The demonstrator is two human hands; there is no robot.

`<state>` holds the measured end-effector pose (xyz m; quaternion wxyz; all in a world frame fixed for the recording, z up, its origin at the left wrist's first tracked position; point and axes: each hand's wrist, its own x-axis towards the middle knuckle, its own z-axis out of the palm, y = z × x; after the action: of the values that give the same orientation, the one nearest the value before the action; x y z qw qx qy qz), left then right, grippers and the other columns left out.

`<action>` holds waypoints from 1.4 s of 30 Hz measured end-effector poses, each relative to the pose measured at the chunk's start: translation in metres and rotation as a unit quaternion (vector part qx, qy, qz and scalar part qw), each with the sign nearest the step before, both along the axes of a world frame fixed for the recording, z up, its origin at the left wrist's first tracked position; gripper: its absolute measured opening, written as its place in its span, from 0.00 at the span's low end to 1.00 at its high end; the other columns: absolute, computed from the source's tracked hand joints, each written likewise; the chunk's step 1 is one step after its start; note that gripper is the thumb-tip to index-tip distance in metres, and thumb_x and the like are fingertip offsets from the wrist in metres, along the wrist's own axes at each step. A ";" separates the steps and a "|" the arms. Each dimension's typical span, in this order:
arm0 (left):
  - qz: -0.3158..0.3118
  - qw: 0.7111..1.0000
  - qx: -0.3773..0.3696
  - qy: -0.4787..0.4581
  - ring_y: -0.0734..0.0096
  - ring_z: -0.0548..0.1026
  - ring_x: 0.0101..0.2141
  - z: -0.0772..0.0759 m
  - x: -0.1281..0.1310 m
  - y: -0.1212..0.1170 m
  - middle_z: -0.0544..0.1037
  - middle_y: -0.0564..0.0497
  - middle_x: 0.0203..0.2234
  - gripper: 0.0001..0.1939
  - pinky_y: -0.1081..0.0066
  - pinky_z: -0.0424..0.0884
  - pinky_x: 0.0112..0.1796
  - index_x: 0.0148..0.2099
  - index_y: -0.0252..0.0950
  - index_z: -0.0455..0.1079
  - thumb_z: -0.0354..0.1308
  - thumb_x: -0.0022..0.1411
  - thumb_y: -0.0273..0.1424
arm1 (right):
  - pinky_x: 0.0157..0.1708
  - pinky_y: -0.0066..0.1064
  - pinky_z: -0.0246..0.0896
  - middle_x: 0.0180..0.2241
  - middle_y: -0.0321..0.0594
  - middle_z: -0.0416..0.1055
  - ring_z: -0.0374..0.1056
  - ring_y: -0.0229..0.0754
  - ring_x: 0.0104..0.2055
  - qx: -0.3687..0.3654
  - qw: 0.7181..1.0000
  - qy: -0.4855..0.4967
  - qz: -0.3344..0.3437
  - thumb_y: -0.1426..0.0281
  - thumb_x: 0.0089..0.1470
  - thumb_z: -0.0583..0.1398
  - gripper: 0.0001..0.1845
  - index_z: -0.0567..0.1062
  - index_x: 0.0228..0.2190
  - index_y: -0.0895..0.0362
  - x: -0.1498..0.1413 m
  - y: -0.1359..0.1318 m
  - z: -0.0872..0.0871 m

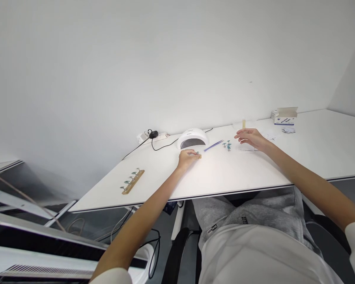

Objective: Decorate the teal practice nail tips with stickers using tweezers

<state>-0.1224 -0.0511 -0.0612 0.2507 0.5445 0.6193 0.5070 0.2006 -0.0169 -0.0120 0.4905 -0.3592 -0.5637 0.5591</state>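
My left hand [188, 158] is closed in a pinch in front of the white lamp. Between its fingers is a small teal nail tip [197, 152], with a yellowish bit at the fingertips that I cannot make out clearly. My right hand [251, 138] hovers over the right side of the table, fingers loosely stretched and apart. Just behind those fingers a slim pale-yellow bottle [243, 123] stands upright. Several teal nail tips on small stands [228, 145] are grouped between my hands. To the left, a wooden strip [133, 182] carries several more teal tips on stands.
A white nail lamp [193, 138] stands near the wall, beside blue-purple tweezers [213, 145]. Cables lead to a black plug [153, 134] in a power strip. An open alcohol pad box [285, 116] and small packets [288, 130] are at the right. The table's front edge [230, 193] runs before my lap.
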 end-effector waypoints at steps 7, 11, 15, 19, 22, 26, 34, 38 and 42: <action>0.002 1.000 -0.002 0.007 0.56 0.75 0.43 -0.006 -0.001 0.002 0.78 0.45 0.37 0.13 0.62 0.69 0.46 0.23 0.35 0.74 0.71 0.34 0.35 | 0.29 0.28 0.68 0.34 0.47 0.78 0.70 0.36 0.29 0.000 1.000 -0.008 0.002 0.69 0.39 0.71 0.13 0.77 0.29 0.59 0.000 -0.001 0.001; -0.040 0.998 -0.037 0.005 0.54 0.75 0.42 0.007 -0.011 -0.003 0.79 0.44 0.35 0.16 0.60 0.70 0.44 0.28 0.35 0.76 0.72 0.33 0.34 | 0.30 0.29 0.68 0.34 0.47 0.78 0.70 0.36 0.29 -0.002 1.000 -0.006 0.000 0.69 0.40 0.71 0.13 0.76 0.29 0.59 0.000 -0.001 0.002; -0.091 0.992 -0.074 0.035 0.55 0.77 0.38 0.031 -0.034 -0.004 0.78 0.43 0.40 0.22 0.60 0.71 0.41 0.36 0.36 0.77 0.72 0.34 0.32 | 0.31 0.29 0.68 0.34 0.47 0.78 0.70 0.36 0.29 0.004 1.000 -0.007 0.007 0.69 0.41 0.71 0.12 0.76 0.30 0.59 -0.001 -0.001 0.000; -0.182 0.971 -0.055 0.147 0.56 0.75 0.41 0.040 -0.047 0.001 0.79 0.46 0.36 0.20 0.65 0.69 0.42 0.33 0.39 0.79 0.71 0.31 0.29 | 0.30 0.30 0.67 0.33 0.46 0.78 0.70 0.36 0.29 0.011 1.000 -0.018 0.008 0.69 0.41 0.71 0.12 0.76 0.30 0.59 -0.001 -0.001 0.000; -0.174 0.970 -0.047 0.160 0.60 0.74 0.34 0.033 -0.047 0.010 0.79 0.47 0.29 0.14 0.66 0.69 0.37 0.28 0.40 0.78 0.70 0.32 0.30 | 0.30 0.29 0.67 0.33 0.46 0.78 0.69 0.36 0.28 0.013 1.000 -0.025 0.004 0.70 0.42 0.70 0.11 0.76 0.29 0.59 -0.001 -0.003 0.002; -0.149 0.977 -0.044 0.146 0.65 0.72 0.29 0.023 -0.054 0.022 0.77 0.49 0.23 0.09 0.68 0.67 0.34 0.25 0.39 0.77 0.68 0.35 0.32 | 0.30 0.29 0.67 0.33 0.46 0.78 0.68 0.35 0.27 0.019 0.999 -0.031 0.008 0.70 0.42 0.70 0.11 0.76 0.29 0.59 -0.001 -0.004 0.003; -0.083 0.984 -0.018 0.158 0.61 0.73 0.34 0.034 -0.083 0.024 0.79 0.49 0.27 0.14 0.69 0.68 0.35 0.27 0.39 0.77 0.70 0.32 0.34 | 0.29 0.28 0.66 0.31 0.42 0.77 0.68 0.35 0.27 0.086 0.989 -0.048 -0.114 0.70 0.43 0.66 0.08 0.74 0.29 0.57 0.003 0.006 0.000; -0.002 0.987 0.126 0.104 0.65 0.74 0.33 0.065 -0.061 0.030 0.78 0.49 0.29 0.08 0.69 0.70 0.37 0.29 0.36 0.75 0.62 0.45 0.35 | 0.27 0.25 0.64 0.30 0.38 0.75 0.67 0.34 0.27 0.176 0.957 -0.055 -0.222 0.71 0.47 0.59 0.04 0.73 0.29 0.57 0.014 0.013 0.006; -0.018 0.962 0.260 0.082 0.69 0.74 0.33 0.098 0.004 0.042 0.77 0.49 0.31 0.08 0.70 0.70 0.37 0.34 0.34 0.73 0.55 0.53 0.31 | 0.26 0.25 0.63 0.29 0.39 0.73 0.67 0.34 0.26 0.185 0.950 -0.033 -0.251 0.74 0.45 0.52 0.10 0.74 0.26 0.58 0.031 0.023 0.018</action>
<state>-0.1185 -0.0088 0.0365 0.0578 0.6420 0.4747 0.5993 0.2315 0.0063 0.0055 0.6542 -0.4103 -0.5644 0.2918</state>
